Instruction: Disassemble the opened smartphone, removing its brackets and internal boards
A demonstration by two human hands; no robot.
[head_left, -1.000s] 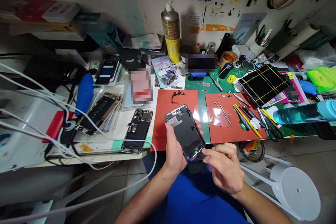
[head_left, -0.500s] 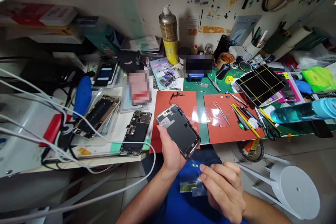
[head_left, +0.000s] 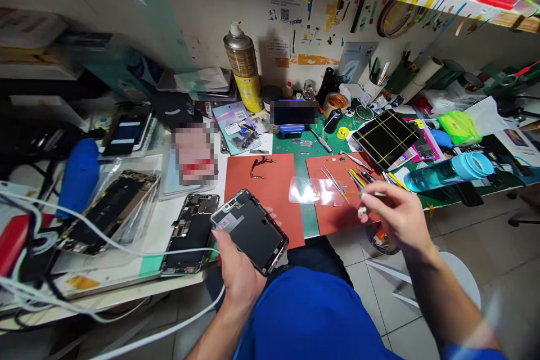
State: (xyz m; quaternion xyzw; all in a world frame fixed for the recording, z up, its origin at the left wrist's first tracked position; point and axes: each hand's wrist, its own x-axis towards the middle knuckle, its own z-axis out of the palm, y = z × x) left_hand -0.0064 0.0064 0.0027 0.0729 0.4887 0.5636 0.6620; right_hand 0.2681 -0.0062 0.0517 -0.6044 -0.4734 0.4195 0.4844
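My left hand (head_left: 240, 270) grips the dark rectangular phone display panel (head_left: 250, 229) by its lower edge, back side up, above the near rim of the bench (head_left: 126, 275). My right hand (head_left: 392, 211) hovers over the right red rubber mat (head_left: 324, 219), fingers pinched on what appears to be a thin metal tool; blur prevents confirmation. Step in hand: tool pick-up beside the clear plastic film (head_left: 314, 190). Next move calls for a steady panel and a fine tip placement. The opened phone chassis (head_left: 189, 236) lies just left.
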